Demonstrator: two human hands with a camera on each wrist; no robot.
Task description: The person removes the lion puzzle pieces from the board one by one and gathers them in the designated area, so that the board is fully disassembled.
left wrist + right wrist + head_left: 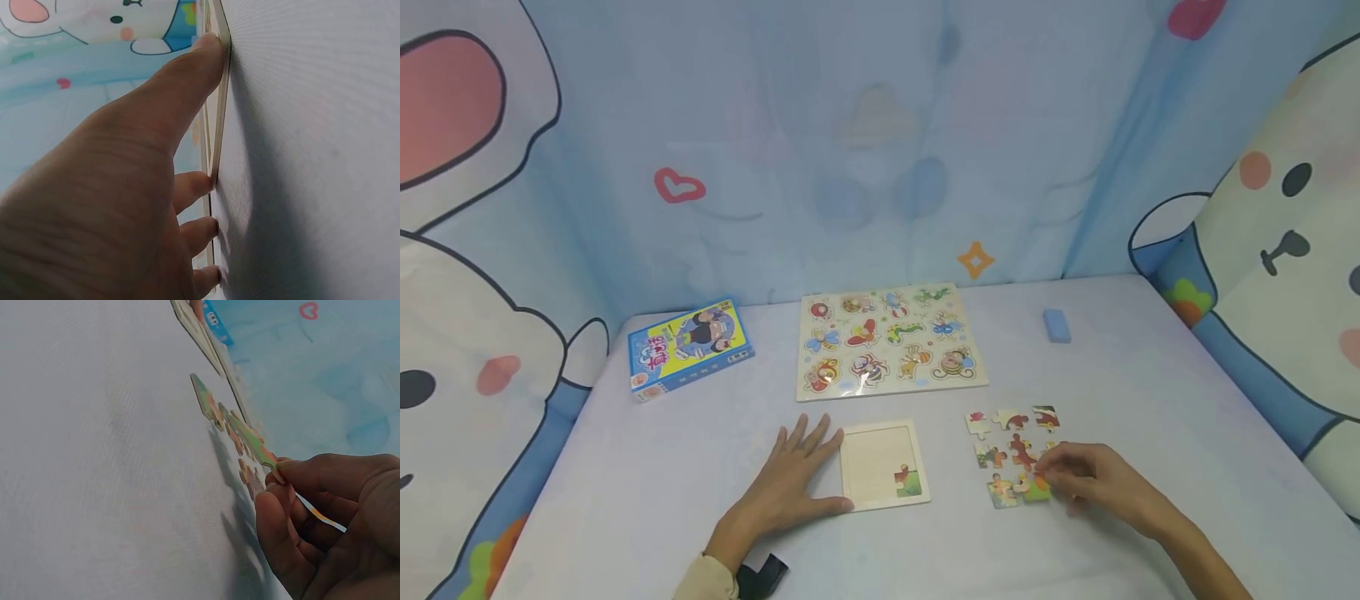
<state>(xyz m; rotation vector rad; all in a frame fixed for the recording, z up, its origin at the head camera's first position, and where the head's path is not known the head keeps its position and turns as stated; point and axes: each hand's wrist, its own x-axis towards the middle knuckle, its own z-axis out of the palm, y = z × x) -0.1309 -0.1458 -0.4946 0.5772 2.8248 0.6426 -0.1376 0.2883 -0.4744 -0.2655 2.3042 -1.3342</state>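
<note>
With its fingers spread, my left hand (pixel 790 479) rests at the left side of a square wooden puzzle tray (pixel 867 467). Its thumb (pixel 203 62) touches the tray's near edge. One puzzle piece (pixel 907 481), green and brown, lies in the tray's near right corner. To the right of the tray, my right hand (pixel 1093 483) pinches a jigsaw piece (pixel 256 442) with green on it between thumb and fingers. That piece is lifted and tilted above the table. Several loose jigsaw pieces (pixel 1002 490) lie beside and under this hand, some partly hidden by it.
Behind the tray lies a larger insect picture board (pixel 891 342). A blue and yellow box (pixel 691 348) sits at the back left, a small blue block (pixel 1056 326) at the back right. A black object (pixel 763 577) shows by my left wrist. A printed curtain (pixel 850 150) surrounds the table.
</note>
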